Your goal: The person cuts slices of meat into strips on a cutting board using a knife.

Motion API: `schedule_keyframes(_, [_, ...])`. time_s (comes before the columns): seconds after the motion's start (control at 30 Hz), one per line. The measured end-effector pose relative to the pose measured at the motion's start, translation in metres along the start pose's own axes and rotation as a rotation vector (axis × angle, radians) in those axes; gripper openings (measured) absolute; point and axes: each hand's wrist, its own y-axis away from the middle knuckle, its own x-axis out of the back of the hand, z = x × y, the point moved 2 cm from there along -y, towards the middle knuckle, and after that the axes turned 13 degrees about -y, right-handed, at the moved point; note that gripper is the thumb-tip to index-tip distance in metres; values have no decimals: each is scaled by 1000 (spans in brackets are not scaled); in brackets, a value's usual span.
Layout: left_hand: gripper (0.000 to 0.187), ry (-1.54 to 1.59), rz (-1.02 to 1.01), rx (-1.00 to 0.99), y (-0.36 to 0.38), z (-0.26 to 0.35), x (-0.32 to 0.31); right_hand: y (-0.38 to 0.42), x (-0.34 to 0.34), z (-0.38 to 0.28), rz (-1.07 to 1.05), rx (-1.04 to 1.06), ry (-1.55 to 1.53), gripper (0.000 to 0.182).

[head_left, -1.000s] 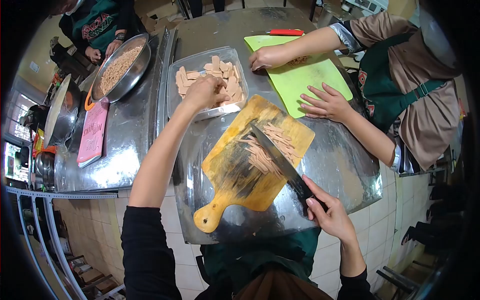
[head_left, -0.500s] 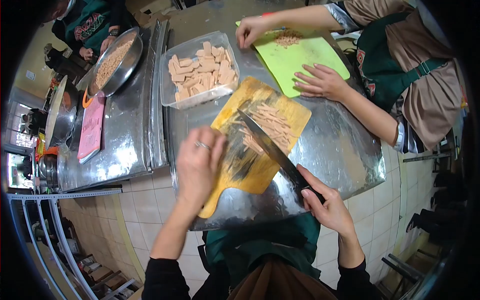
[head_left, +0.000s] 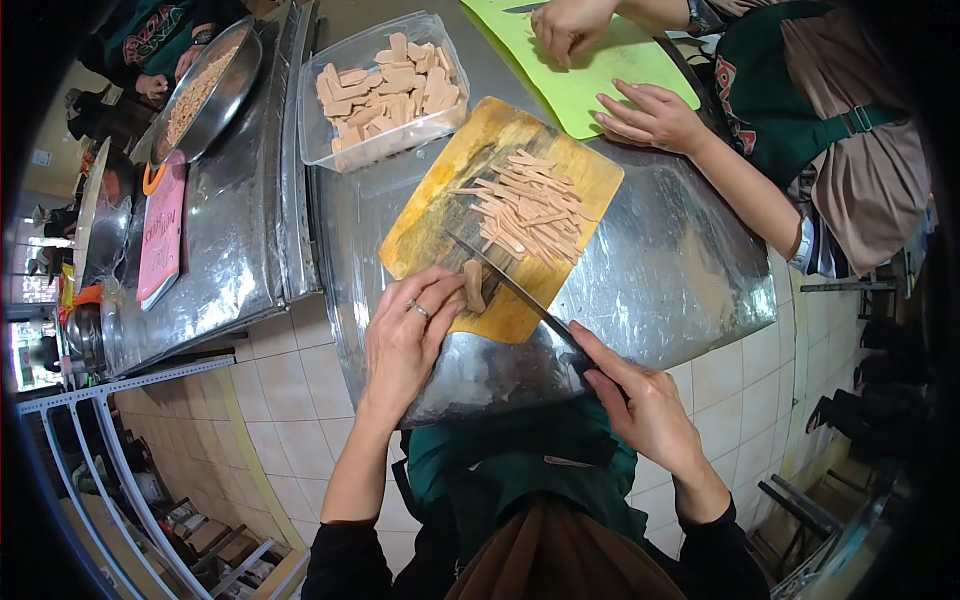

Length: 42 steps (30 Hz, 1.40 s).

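My right hand [head_left: 640, 405] is closed round the handle of a long dark knife [head_left: 521, 292], whose blade lies slantwise over the wooden board [head_left: 412, 222]. With its fingertips, my left hand [head_left: 405, 335] holds a short pinkish-tan piece [head_left: 474, 284] on the board's near left part, left of the blade. Beyond the blade, thin cut strips [head_left: 535, 210] are heaped on the board. A clear plastic tub [head_left: 400, 135] behind the board holds many uncut flat pieces [head_left: 385, 88].
A co-worker's hands [head_left: 655, 118] rest over a green cutting mat [head_left: 600, 60] at the back right. On the left table [head_left: 235, 230] are a metal bowl [head_left: 232, 95] of chopped bits and a pink booklet [head_left: 162, 225]. Another person stands at the back left.
My left hand has come down onto the board with a piece at its fingertips. The knife has shifted slightly left and down. The co-worker's far hand has moved right over the mat.
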Motion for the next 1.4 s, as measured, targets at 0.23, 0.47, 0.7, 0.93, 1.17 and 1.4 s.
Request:
schedule_keyframes(0.23, [23, -4, 62, 80, 8, 18, -14, -12, 6, -5, -87, -117, -4, 56])
schedule_keyframes(0.47, [32, -60, 132, 71, 2, 25, -13, -10, 10, -7, -72, -88, 44, 55])
schedule_keyframes(0.7, [35, -67, 119, 121, 5, 30, -21, -14, 14, -5, -95, -104, -31, 56])
schedule_keyframes(0.93, [37, -52, 102, 166, 8, 33, -21, -9, 15, -7, -71, 7, 111, 62])
schedule_keyframes(1.17, [38, -62, 99, 175, 12, 31, -24, 0, 11, -13, -129, -47, 195, 73])
schedule_keyframes(1.4, [41, -109, 92, 154, 11, 30, -24, -1, 13, -14, -230, -130, 189, 86])
